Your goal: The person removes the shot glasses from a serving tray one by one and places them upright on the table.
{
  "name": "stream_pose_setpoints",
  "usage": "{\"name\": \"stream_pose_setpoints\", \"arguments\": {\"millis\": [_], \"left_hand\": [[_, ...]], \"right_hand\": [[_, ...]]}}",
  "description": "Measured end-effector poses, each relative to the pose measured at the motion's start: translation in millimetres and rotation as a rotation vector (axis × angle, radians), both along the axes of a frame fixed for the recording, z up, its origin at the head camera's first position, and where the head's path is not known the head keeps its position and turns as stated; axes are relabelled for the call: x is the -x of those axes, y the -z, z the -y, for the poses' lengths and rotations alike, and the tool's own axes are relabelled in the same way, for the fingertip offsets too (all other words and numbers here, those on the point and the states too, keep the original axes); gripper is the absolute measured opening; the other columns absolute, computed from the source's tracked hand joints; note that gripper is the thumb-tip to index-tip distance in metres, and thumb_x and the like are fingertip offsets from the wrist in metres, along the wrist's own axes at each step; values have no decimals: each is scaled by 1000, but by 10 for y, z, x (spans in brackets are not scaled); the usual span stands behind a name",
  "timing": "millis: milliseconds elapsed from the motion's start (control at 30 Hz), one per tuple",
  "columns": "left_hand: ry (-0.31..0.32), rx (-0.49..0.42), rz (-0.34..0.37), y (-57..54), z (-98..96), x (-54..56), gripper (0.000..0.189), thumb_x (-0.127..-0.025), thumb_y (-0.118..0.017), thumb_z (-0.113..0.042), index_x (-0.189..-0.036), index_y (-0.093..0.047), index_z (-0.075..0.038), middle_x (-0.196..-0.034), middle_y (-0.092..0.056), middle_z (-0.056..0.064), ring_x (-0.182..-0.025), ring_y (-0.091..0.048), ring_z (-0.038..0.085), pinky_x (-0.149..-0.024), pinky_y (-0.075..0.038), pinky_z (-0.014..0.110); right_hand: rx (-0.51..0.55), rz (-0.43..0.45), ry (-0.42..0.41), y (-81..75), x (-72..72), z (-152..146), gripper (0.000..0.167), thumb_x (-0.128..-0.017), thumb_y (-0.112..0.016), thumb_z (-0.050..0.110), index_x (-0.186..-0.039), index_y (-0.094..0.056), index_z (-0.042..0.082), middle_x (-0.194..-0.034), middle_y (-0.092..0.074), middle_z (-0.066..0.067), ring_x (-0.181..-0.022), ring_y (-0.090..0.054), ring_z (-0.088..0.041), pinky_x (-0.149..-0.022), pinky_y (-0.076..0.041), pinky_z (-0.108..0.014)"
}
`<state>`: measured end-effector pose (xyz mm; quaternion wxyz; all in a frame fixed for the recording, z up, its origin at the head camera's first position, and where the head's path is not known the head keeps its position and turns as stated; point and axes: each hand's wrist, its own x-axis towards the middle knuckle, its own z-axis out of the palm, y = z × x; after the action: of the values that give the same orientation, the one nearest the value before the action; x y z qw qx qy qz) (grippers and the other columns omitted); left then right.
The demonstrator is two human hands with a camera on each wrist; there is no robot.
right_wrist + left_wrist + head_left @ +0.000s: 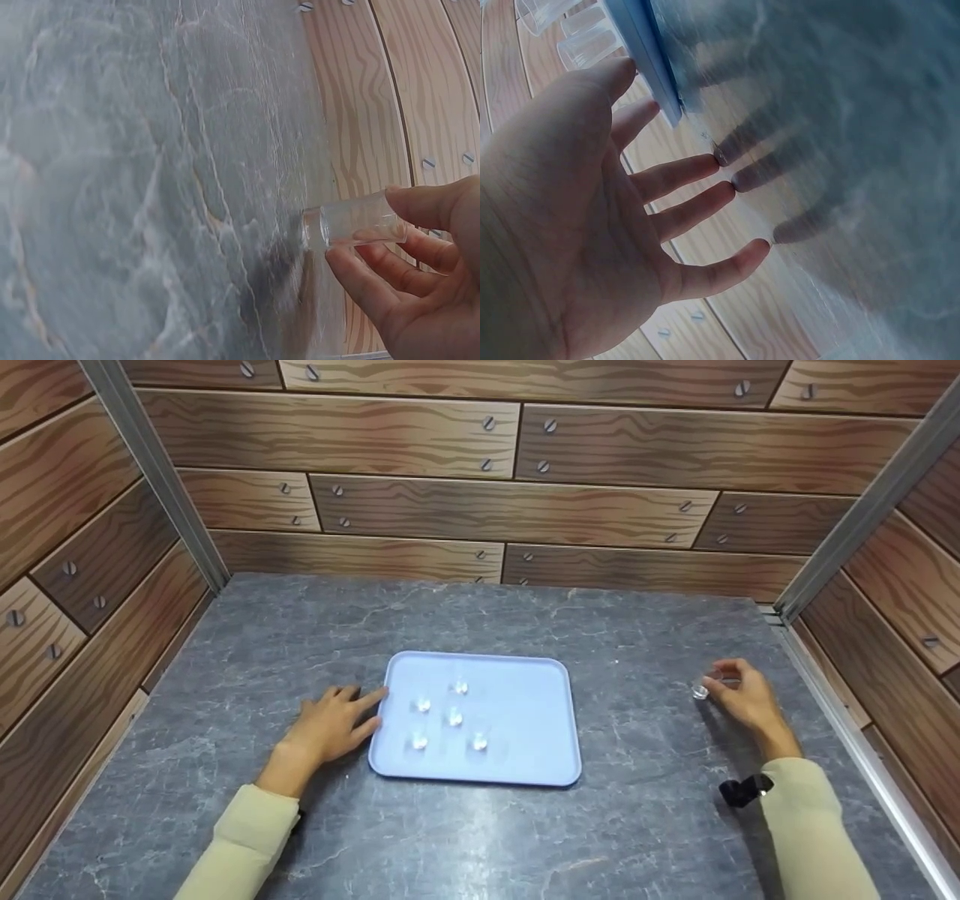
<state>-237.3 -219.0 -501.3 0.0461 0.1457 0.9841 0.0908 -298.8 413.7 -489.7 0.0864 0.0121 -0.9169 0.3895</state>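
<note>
A light blue tray (525, 720) lies on the grey marbled table, with several small clear glasses standing on its left and middle part, among them one glass (478, 742) near the front. My left hand (330, 727) is spread beside the tray's left edge, thumb and index finger touching the rim; in the left wrist view its other fingertips (727, 186) rest on the tabletop. Far to the right, my right hand (746, 697) pinches another clear shot glass (352, 219) between thumb and fingers. That glass is upright, its thick base right at the table surface.
Wood-plank patterned walls enclose the table (637, 825) at the back and both sides. Metal posts (847, 517) stand at the back corners, and a metal rail (870, 765) runs along the right edge. A black wrist device (746, 790) sits by the right sleeve.
</note>
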Motion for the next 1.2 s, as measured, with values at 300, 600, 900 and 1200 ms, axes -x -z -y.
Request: {"name": "stream_pose_setpoints", "arguments": {"millis": [300,600,900,1200], "left_hand": [[2,5,-1,4,3,12,54,-108,-50,-45,-158,-43,-29,-152,-51,26,-140,-46,51,-98,-37,84],[0,7,7,5,-2,13,54,-108,-49,-45,-159,-43,-29,-152,-50,26,-140,-47,50,-99,-37,84],[10,-6,4,-8,-11,4,53,-107,-50,-45,-158,-44,-28,-152,-51,26,-140,-46,51,-96,-38,84],[3,-7,-4,6,-4,2,54,-107,-51,-45,-157,-45,-29,-151,-51,26,-140,-47,51,-98,-38,84]], "right_hand": [[5,77,-7,-49,-10,-20,49,-99,-68,15,-134,-51,-15,-128,-61,-38,-84,-47,18,-77,-42,-4],[21,111,-16,-51,-45,-48,56,-101,-66,19,-141,-46,-14,-134,-57,-39,-89,-47,14,-79,-42,-3],[22,45,-31,-96,-76,-76,56,-100,-67,16,-141,-45,-16,-133,-55,-43,-86,-44,21,-78,-41,0],[63,15,-35,-288,-122,-75,55,-101,-66,15,-144,-44,-13,-133,-57,-37,-90,-50,20,-77,-48,-5]]}}
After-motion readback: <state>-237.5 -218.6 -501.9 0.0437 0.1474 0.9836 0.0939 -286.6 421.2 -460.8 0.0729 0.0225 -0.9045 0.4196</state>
